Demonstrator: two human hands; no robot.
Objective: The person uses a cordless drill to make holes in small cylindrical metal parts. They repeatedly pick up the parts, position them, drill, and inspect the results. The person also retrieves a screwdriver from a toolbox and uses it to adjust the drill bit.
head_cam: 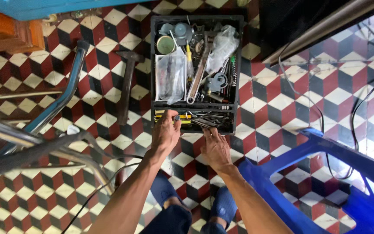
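Crouched over a black toolbox point(153, 65) on the checkered floor point(282, 99), both hands work its near compartment. Left hand point(166, 132) sits at the box's 7 o'clock corner, fingers curled narrow into the tray; it seems to pinch a small metal piece point(177, 117) at thumb and forefinger, though the clutter blurs what it is. Right hand point(215, 147) rests at 6 o'clock, fingertips touching the loose metal tools point(206, 121) in the same tray, fingers half bent, nothing clearly gripped. A yellow-handled tool point(163, 118) lies just beside the left fingers. The far compartment holds a long wrench point(198, 73) running from 12 toward 6, clear plastic bags point(171, 76) at 9 and 1 o'clock, and round tins point(166, 44) at 11. Outside the box, a hammer point(126, 84) lies at 9 o'clock on the floor; chrome tubing point(61, 97) crosses farther out at 9; a blue plastic chair point(308, 177) stands at 4 o'clock. Judged step: sorting through the near tray for a small part. Next move calls for a firmer pinch on one piece and a lift clear of the tangled tools, the right hand parting them.
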